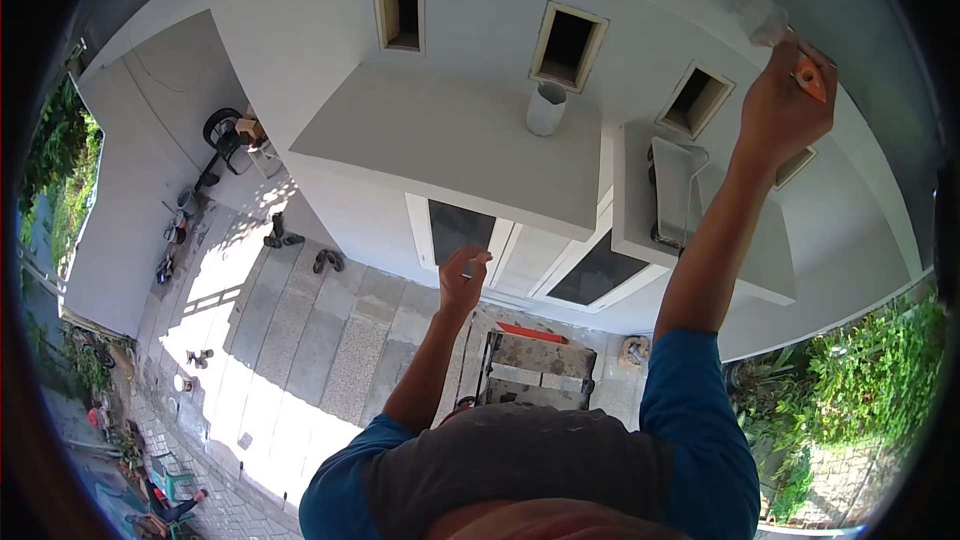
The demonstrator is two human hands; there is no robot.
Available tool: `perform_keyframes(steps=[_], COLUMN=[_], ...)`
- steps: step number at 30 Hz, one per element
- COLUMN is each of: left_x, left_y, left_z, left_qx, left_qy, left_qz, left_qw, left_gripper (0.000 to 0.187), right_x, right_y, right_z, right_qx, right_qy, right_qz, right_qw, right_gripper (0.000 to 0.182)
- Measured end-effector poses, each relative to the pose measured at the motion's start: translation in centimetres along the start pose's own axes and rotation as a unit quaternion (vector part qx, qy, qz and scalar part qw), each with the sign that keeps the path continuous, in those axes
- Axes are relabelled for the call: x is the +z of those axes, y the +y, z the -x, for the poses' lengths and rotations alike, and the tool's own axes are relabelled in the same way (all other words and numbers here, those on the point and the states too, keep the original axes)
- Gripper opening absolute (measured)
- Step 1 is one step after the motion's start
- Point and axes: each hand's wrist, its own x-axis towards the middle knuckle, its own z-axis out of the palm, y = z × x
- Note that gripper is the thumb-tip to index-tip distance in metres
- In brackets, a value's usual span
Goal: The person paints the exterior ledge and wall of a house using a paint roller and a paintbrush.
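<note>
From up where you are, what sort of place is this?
Probably the outside of a house being painted: a grey-white rendered wall, a concrete window canopy, a paved yard below, and an orange-handled paint brush in the right hand.

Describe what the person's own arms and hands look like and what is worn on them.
Both hands, the left hand and the right hand, are bare: no gloves, and no rings or watch that can be made out. The forearms are uncovered too. Short blue sleeves end near the elbows, joined to a grey shirt body.

Sunlit paved yard below grey wall with small openings.
</note>
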Motion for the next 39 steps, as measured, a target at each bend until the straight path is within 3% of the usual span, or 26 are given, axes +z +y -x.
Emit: perform_keyframes(steps=[1,5,6,11,13,15,19,22,26,28,32,36,39], left_x=[0.2,1.4,1.7,1.6,1.4,0.6,0.0,-0.3,0.1,0.5,1.5,2.1,2.2], left_y=[-0.2,0.2,0.4,2.4,2.4,2.1,2.3,2.2,1.1,1.0,0.5,1.2,1.4], left_z=[0.0,-0.5,-0.6,-0.8,-0.6,-0.5,0.1,0.3,0.5,0.5,0.5,0.4,0.1], left_qx=[0.003,0.021,0.019,0.014,0.028,0.043,0.012,0.009,0.018,0.018,0.007,0.02,0.018], left_qy=[-0.008,-0.031,-0.037,-0.033,-0.028,-0.026,-0.022,-0.016,-0.027,-0.029,-0.039,-0.047,-0.049], left_qz=[-0.006,-0.014,-0.013,0.003,0.0,-0.006,-0.015,-0.003,-0.009,-0.011,-0.014,0.003,0.011], left_qw=[1.0,0.999,0.999,0.999,0.999,0.999,1.0,1.0,0.999,0.999,0.999,0.999,0.999], left_gripper=[0.007,0.007,0.007,0.007,0.007,0.008,0.009,0.009,0.008,0.007,0.005,0.004,0.004], right_x=[-1.9,-1.3,0.2,9.0,11.7,16.0,18.6,16.6,9.7,3.2,-6.2,-7.2,-1.7], right_y=[1.5,3.1,2.4,-6.8,-11.9,-15.3,-16.8,-12.6,-2.7,1.4,6.4,7.5,4.8], right_z=[-0.8,0.4,1.3,7.5,9.9,13.1,13.7,11.5,9.1,7.3,3.3,3.6,6.4], right_qx=[-0.012,-0.063,-0.13,-0.173,-0.103,-0.102,-0.082,-0.071,-0.053,-0.023,-0.055,-0.031,-0.106], right_qy=[0.005,-0.022,-0.021,-0.064,-0.175,-0.157,-0.205,-0.14,-0.054,-0.06,0.023,0.019,-0.044], right_qz=[0.073,0.135,0.143,-0.054,-0.137,-0.186,-0.248,-0.301,-0.227,-0.125,0.129,0.149,0.081], right_qw=[0.997,0.989,0.981,0.981,0.97,0.964,0.943,0.941,0.971,0.99,0.99,0.988,0.99], right_gripper=[0.012,0.008,0.007,0.01,0.016,0.012,0.012,0.013,0.011,0.004,0.007,0.006,0.005])
